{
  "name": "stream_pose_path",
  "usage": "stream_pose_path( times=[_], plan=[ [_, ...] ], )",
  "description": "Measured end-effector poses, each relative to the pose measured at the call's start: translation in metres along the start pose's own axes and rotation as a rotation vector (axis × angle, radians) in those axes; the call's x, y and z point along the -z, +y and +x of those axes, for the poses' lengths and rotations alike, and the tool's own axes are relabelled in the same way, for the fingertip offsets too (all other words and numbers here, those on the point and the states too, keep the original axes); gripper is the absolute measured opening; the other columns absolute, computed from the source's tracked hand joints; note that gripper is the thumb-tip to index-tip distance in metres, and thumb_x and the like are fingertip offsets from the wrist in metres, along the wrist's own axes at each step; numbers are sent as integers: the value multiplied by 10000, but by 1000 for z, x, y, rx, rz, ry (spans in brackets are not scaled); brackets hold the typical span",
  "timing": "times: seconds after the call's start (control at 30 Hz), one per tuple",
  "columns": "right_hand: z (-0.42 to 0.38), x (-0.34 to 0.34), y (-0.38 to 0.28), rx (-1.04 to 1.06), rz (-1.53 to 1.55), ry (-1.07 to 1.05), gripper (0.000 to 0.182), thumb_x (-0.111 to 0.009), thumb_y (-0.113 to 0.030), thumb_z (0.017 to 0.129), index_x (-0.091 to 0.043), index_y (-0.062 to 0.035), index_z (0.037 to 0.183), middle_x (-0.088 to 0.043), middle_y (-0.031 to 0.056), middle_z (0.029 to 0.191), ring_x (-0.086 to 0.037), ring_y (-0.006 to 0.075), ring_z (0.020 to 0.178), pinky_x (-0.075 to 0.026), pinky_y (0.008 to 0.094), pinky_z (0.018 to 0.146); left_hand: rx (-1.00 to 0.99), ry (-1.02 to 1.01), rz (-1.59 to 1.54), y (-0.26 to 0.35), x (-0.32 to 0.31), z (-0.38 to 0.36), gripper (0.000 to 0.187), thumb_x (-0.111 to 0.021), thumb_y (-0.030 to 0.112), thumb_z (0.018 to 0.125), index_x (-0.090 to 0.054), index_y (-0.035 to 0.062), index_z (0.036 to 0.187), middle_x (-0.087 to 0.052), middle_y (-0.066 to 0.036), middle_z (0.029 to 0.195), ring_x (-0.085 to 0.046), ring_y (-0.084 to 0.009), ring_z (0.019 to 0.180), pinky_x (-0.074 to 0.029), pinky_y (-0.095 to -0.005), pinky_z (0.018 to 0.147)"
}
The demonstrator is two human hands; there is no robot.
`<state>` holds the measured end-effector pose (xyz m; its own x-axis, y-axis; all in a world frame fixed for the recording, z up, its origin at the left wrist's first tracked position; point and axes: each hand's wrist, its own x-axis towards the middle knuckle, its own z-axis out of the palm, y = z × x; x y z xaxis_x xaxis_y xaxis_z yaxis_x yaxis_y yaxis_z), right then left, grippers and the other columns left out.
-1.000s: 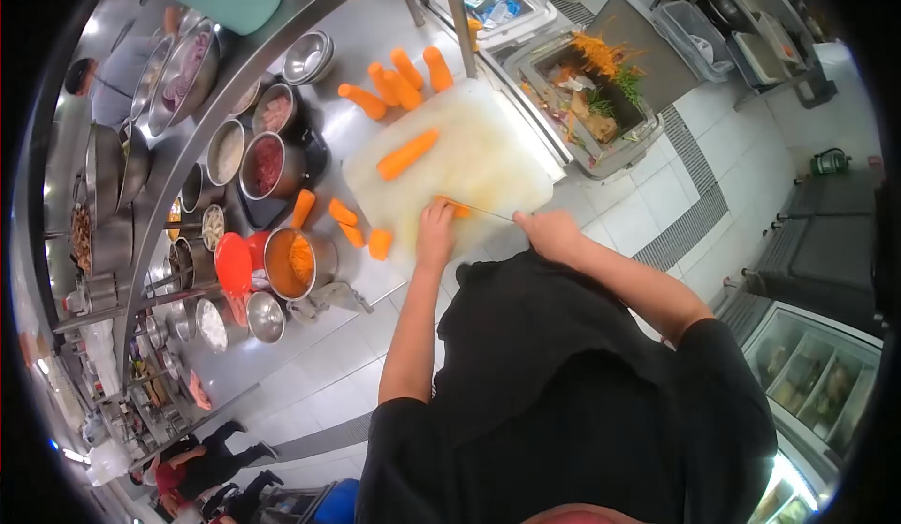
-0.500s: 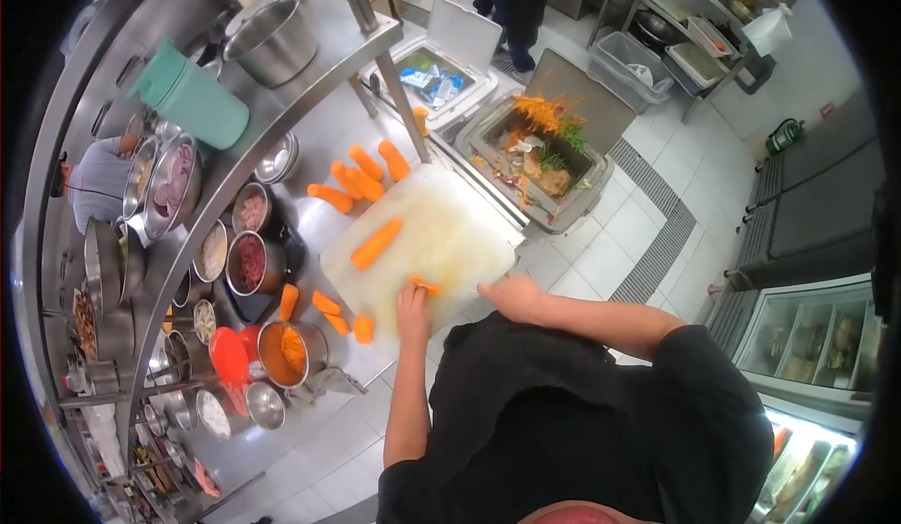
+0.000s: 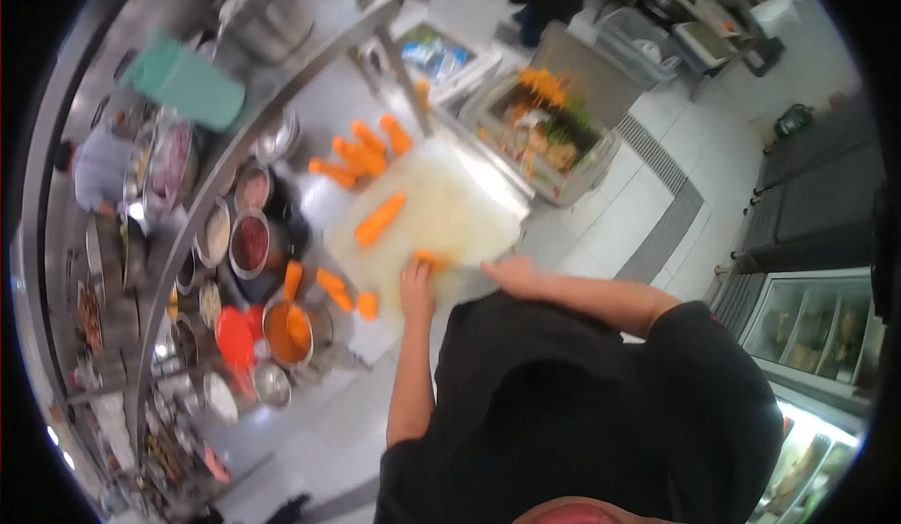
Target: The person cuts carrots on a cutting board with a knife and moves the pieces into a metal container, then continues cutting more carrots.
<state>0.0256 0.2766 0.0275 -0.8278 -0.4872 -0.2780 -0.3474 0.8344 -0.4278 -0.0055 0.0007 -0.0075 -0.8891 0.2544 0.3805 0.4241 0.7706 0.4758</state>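
Observation:
A pale cutting board lies on the counter in front of me. At its near edge my left hand presses its fingers onto a cut carrot piece. Just to the right, my right hand is closed around a knife, whose blade is only a faint blur between the hands. One peeled carrot rests on the board. Several more carrots are grouped beyond its far left corner. Carrot chunks sit on the counter left of the board.
A pot of orange shreds stands at the left, near a red lid. Bowls of meat line the counter beneath a metal shelf. A waste bin with scraps stands beyond the board. Another person is at the far left.
The whole view has shifted slightly and blurred. Both hands keep about the same places at the board, with the left still on the carrot piece.

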Motion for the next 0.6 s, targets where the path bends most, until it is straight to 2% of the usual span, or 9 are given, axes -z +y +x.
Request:
stream_pose_path(
  times=[0.07,0.1,0.17,0.27,0.4,0.5,0.6],
  plan=[
    [11,9,2,45,-12,18,252,-560,-90,924,-538,-63,1174,-707,181,817,-724,409,780,-567,531,653,17,54,5,-8,-9,-5,240,-612,22,945,-677,-1,1175,-654,-192,1270,-606,-415,1155,-506,-477,1003],
    [10,11,2,80,-5,56,253,-566,-90,921,-538,-66,1171,-709,175,813,-726,404,777,-567,530,651,9,59,22,-3,-4,-2,211,-621,9,932,-669,-8,1137,-656,-194,1236,-610,-412,1129,-509,-465,992],
    [12,40,-10,49,-77,-29,243,-567,-76,916,-538,-66,1157,-708,162,797,-727,392,762,-567,517,636,22,45,-45,5,4,3,190,-635,-2,916,-654,-8,1105,-654,-191,1195,-610,-402,1107,-515,-454,970],
    [-1,68,-23,59,-151,-47,220,-564,-58,913,-534,-67,1130,-708,160,786,-725,390,741,-564,507,620,-5,88,-40,9,5,7,181,-642,-14,903,-644,-6,1083,-650,-185,1164,-609,-392,1081,-517,-452,947],
    [-8,65,-21,89,-136,13,206,-566,-43,904,-529,-64,1106,-711,162,782,-726,380,731,-562,491,605,10,82,-30,9,5,11,165,-645,-20,890,-642,0,1053,-653,-173,1164,-609,-384,1080,-518,-448,941],
    [-4,42,-22,-12,-142,-108,203,-573,-41,899,-521,-54,1095,-712,163,777,-728,377,733,-559,496,605,11,101,-46,11,8,4,160,-648,-30,873,-640,2,1029,-654,-168,1153,-610,-384,1078,-522,-444,936],
    [7,46,-19,71,-88,-27,233,-571,-41,900,-504,-49,1123,-715,164,783,-730,382,738,-560,504,619,5,96,-42,11,6,10,186,-651,-40,854,-646,1,1035,-657,-167,1146,-615,-385,1076,-526,-439,932]
  ],
)
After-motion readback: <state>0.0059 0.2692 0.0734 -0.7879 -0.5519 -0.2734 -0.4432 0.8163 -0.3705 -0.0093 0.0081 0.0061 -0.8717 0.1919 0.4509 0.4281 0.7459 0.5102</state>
